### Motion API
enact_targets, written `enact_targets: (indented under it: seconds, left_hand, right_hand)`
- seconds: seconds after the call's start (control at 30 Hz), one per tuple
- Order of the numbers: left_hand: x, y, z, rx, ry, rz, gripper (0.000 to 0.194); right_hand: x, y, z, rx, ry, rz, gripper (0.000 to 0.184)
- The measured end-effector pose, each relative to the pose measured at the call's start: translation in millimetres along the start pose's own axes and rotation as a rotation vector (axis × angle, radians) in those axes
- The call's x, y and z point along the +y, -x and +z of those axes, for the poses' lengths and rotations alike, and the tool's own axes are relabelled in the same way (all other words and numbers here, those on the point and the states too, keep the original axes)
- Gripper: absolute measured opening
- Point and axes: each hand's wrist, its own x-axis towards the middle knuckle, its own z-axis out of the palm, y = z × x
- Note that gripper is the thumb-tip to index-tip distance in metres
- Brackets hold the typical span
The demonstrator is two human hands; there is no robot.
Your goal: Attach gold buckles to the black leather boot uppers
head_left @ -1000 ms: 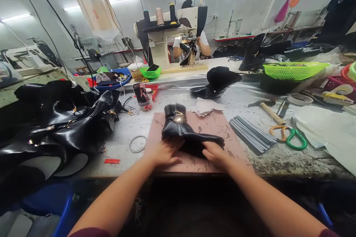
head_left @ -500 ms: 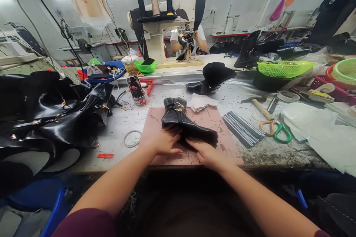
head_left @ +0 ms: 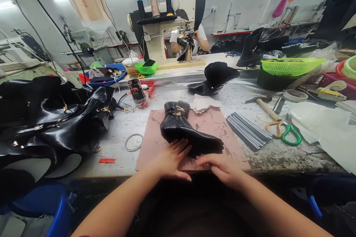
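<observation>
A black leather ankle boot upper (head_left: 180, 127), with straps and gold-coloured buckles at its ankle, lies on its side on a pinkish board (head_left: 151, 137). Its toe points right. My left hand (head_left: 172, 159) rests flat with fingers spread on the upper's lower edge, thumb stretched out to the right. Close by the near edge of the toe part is my right hand (head_left: 222, 168), its index finger extended and its thumb apart from it. I see nothing in its grasp. Whether that fingertip touches the upper I cannot tell.
Black uppers (head_left: 69, 118) are heaped at left; another upper (head_left: 213, 77) lies behind the board. Grey strips (head_left: 249, 131), scissors (head_left: 290, 134) and a hammer (head_left: 267, 108) lie right. A phone (head_left: 136, 89) leans on a cup. Across the table, a person works behind a sewing machine (head_left: 164, 26).
Both hands have drawn back toward me, and the right has moved away from the upper's underside. The left fingers have spread more on its edge. The view has shifted slightly.
</observation>
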Motion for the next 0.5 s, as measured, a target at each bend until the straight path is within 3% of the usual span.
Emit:
enact_targets:
  seconds: [0.07,0.2,0.3,0.37,0.43,0.5]
  left_hand:
    - [-3.9,-0.3,-2.6,-0.045,0.011,0.009,0.103]
    - [-11.5,3.6,-7.8,-0.088,0.039,0.024,0.083]
    - [-7.6,8.2,-7.9,-0.053,0.061,-0.012,0.067]
    - [-2.6,6.2,-7.9,0.038,0.134,-0.088,0.055]
    - [-1.2,-4.6,-9.9,0.146,0.222,-0.195,0.035]
    - [-6.4,-25.3,-15.0,0.249,0.279,-0.31,0.023]
  right_hand:
    - [1.9,-5.2,10.8,0.078,0.171,-0.011,0.043]
    - [2.4,-6.4,29.4,0.006,0.453,-0.053,0.042]
    - [-4.8,5.5,25.2,-0.012,0.488,-0.093,0.041]
    - [-12.7,13.2,16.2,0.007,0.433,-0.099,0.035]
    - [-21.0,14.0,6.4,0.109,0.35,-0.117,0.025]
    - [-27.9,3.5,-2.0,0.348,0.342,-0.178,0.018]
